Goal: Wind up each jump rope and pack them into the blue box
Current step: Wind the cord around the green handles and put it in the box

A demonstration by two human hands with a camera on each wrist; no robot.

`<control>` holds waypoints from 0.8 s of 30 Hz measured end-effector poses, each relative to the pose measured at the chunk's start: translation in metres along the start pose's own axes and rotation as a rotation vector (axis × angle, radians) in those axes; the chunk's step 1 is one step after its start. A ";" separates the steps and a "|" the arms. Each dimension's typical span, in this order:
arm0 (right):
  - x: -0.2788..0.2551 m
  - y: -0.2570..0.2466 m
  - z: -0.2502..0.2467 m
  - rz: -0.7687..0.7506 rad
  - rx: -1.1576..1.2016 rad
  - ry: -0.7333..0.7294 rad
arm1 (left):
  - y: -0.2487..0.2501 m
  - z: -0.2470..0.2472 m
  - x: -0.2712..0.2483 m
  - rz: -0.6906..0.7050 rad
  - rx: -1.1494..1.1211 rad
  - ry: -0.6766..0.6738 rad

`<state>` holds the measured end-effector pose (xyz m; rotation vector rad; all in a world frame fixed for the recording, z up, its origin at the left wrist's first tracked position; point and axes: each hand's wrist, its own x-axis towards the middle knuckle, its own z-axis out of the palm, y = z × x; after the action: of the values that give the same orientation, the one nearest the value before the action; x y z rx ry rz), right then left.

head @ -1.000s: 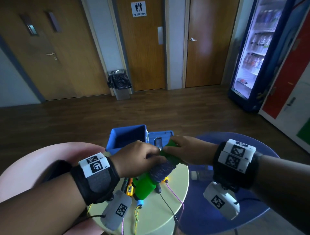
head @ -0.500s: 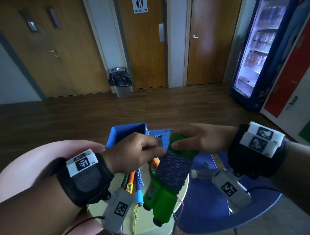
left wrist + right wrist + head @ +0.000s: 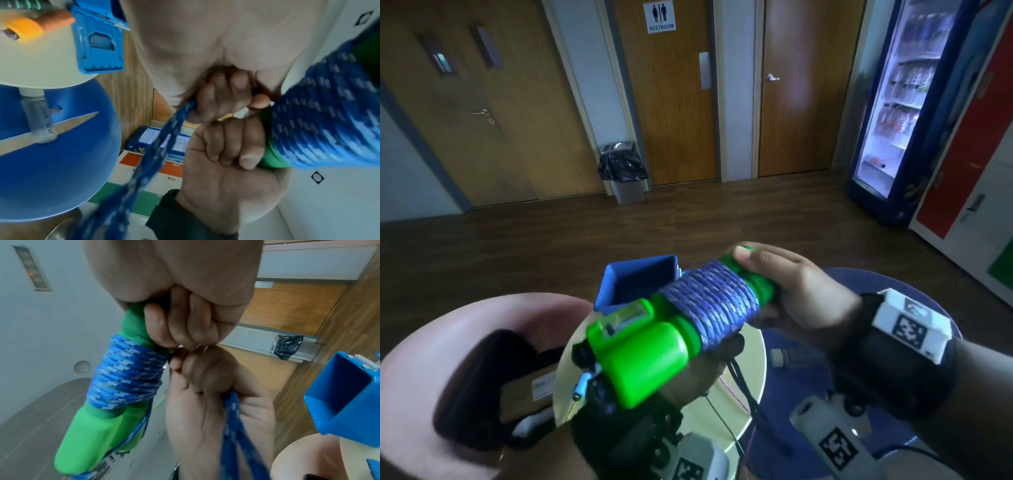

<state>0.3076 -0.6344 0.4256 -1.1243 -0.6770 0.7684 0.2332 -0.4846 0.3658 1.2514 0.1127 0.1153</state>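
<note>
A jump rope with two bright green handles (image 3: pixel 643 356) has its blue patterned cord (image 3: pixel 712 301) wound tightly round them. My right hand (image 3: pixel 791 284) grips the far end of the handles, fingers (image 3: pixel 164 327) curled round the green plastic. My left hand (image 3: pixel 224 91) sits under the bundle, mostly hidden in the head view, and pinches the loose cord strands (image 3: pixel 160 146), which trail down from its fist (image 3: pixel 205 382). The blue box (image 3: pixel 637 284) stands open on the table just behind the bundle (image 3: pixel 125 373).
The box's lid (image 3: pixel 98 48) lies beside an orange-handled rope (image 3: pixel 30 27) on the round pale table (image 3: pixel 750 363). A pink chair (image 3: pixel 441 342) is at left, a blue stool (image 3: pixel 893 291) at right. A bin (image 3: pixel 625 171) and a drinks fridge (image 3: pixel 893 102) stand further off.
The wound bundle has been lifted and swung from hanging downward to lying nearly level, closer to the camera. My left hand went from on top of it to underneath.
</note>
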 end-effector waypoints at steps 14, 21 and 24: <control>0.044 0.028 0.019 0.211 -0.002 0.422 | -0.015 -0.002 0.023 0.121 0.215 0.162; 0.052 0.039 0.015 0.197 -0.213 0.519 | -0.015 -0.007 0.025 0.074 0.430 0.194; 0.055 0.042 0.009 0.138 -0.335 0.568 | -0.027 -0.008 0.025 0.131 0.372 0.261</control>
<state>0.3235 -0.5747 0.3933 -1.6236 -0.2493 0.4188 0.2573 -0.4816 0.3367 1.6112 0.2885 0.3852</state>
